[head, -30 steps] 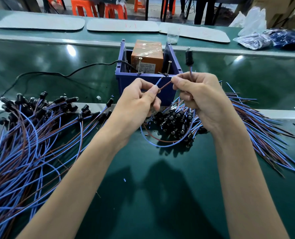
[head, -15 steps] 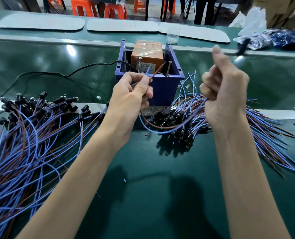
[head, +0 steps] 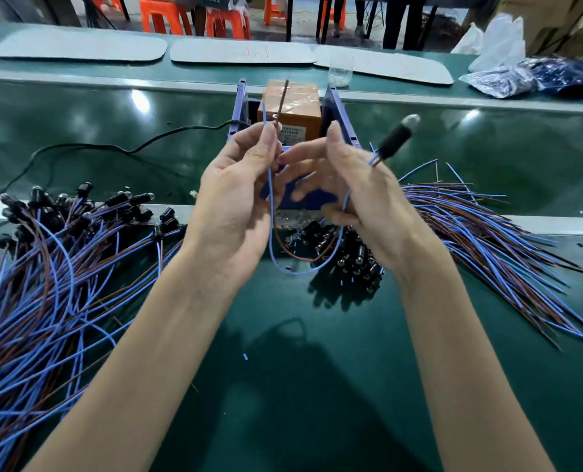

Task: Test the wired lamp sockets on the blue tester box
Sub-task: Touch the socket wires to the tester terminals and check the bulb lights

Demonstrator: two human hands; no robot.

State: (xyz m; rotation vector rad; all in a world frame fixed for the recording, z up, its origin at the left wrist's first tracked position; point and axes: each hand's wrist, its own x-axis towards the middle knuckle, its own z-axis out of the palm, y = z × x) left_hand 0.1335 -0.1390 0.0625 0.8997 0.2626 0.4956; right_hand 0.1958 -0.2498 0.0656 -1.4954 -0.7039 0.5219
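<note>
Lowered right hand (head: pixel 368 206) grips wire (head: pixel 293 273) just behind the socket (head: pixel 397 137); left hand (head: pixel 235 199) pinches both wire ends (head: pixel 282 103), likely next onto blue tester box (head: pixel 338 110)

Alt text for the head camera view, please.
A left hand pinches blue and brown wire ends upright before the blue tester box; the right hand holds that lead near its black socket. Wired sockets lie heaped alongside.

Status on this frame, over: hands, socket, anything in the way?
Left hand pinches both wire ends, upright before blue tester box. Right hand holds lead below lamp socket. Socket piles alongside, nothing seen blocking.
</note>
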